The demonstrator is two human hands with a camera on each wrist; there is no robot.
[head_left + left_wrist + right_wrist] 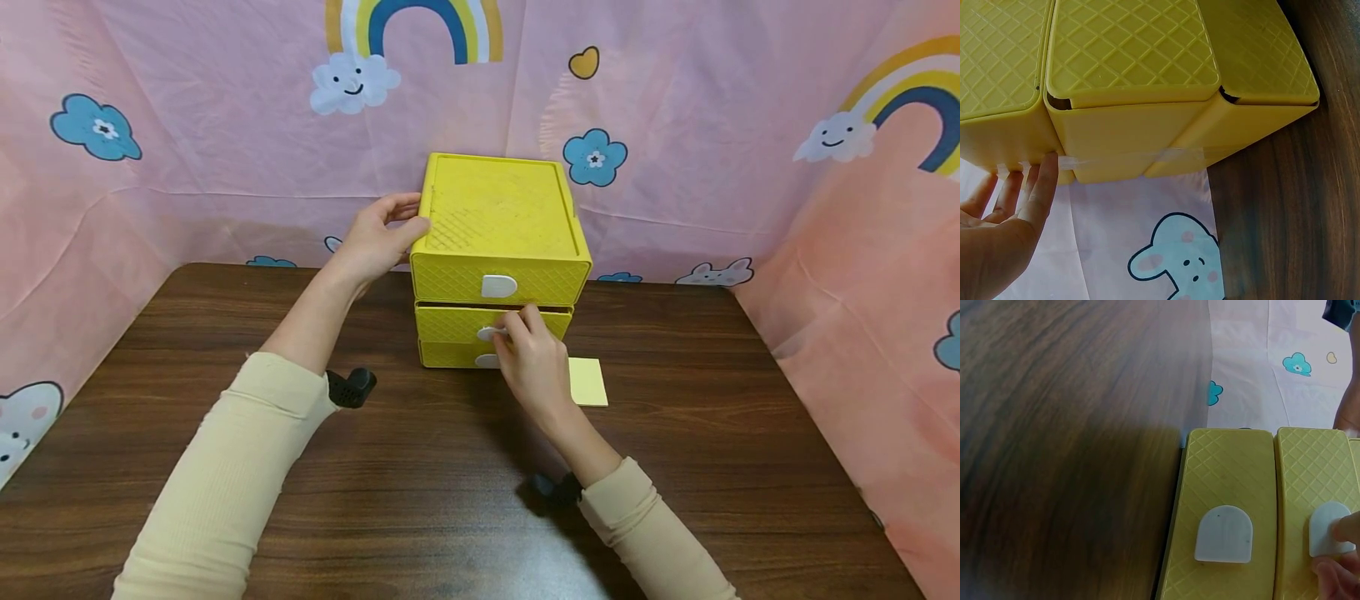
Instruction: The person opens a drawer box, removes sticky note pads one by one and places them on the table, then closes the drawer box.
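Note:
A yellow three-drawer box [498, 204] stands on the table, its drawers faced with white tabs. My left hand [382, 237] rests against its left side near the top; in the left wrist view the fingers of that hand [1010, 219] are spread and fairly straight on the side wall. My right hand [534, 362] pinches the white tab [489, 333] of the middle drawer, which sticks out slightly below the top drawer. In the right wrist view, fingertips [1344, 547] hold that tab [1325, 528], beside the bottom drawer's tab [1224, 534].
A pale yellow paper square [588, 382] lies on the dark wooden table [420, 492], right of the box. A pink patterned cloth [247, 158] hangs behind the box and along both sides.

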